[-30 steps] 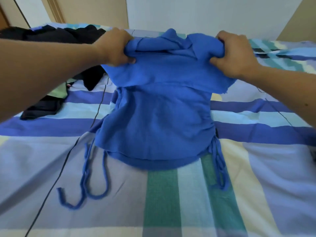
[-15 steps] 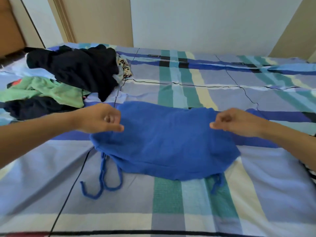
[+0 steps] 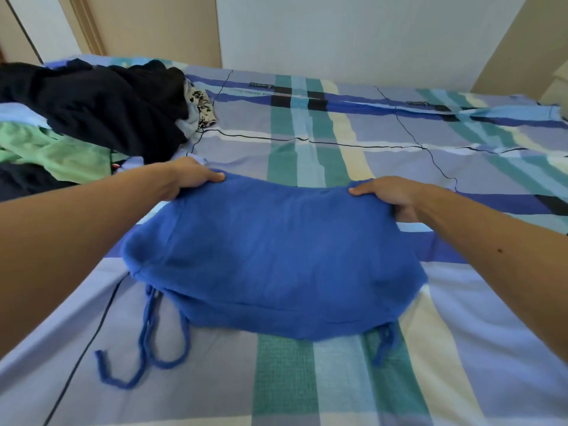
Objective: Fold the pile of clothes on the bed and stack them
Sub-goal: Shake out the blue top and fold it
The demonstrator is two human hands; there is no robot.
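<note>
At the far edge of the folded blue garment (image 3: 276,256), the left hand (image 3: 190,176) grips the 10 o'clock corner. Its thumb lies flat on top of the cloth and the other fingers curl beneath it, out of view. The right hand (image 3: 390,195) grips the 2 o'clock corner in the same manner, thumb on top and fingers wrapped under the edge. Both forearms reach in from the near corners of the view, at 8 o'clock and 4 o'clock. The garment spans the gap between the two hands and lies folded on the bed (image 3: 338,133), at the centre of the view. Its near fold rests on the striped sheet at 6 o'clock. Whether the far edge is lifted clear of the sheet cannot be determined. Long drawstring cords (image 3: 147,348) trail from the garment's 7 o'clock corner and loop loosely over the sheet. A shorter cord (image 3: 384,342) hangs out at its 5 o'clock corner. The pile of clothes (image 3: 92,127) lies at 10 o'clock from the garment, near the left hand but apart from it. In the pile, a black garment (image 3: 107,109) lies on top and a green garment (image 3: 61,155) lies below it toward the near side. A floral-print piece (image 3: 203,106) shows at the pile's 3 o'clock edge. A pale wall (image 3: 353,35) stands beyond the bed at 12 o'clock.
</note>
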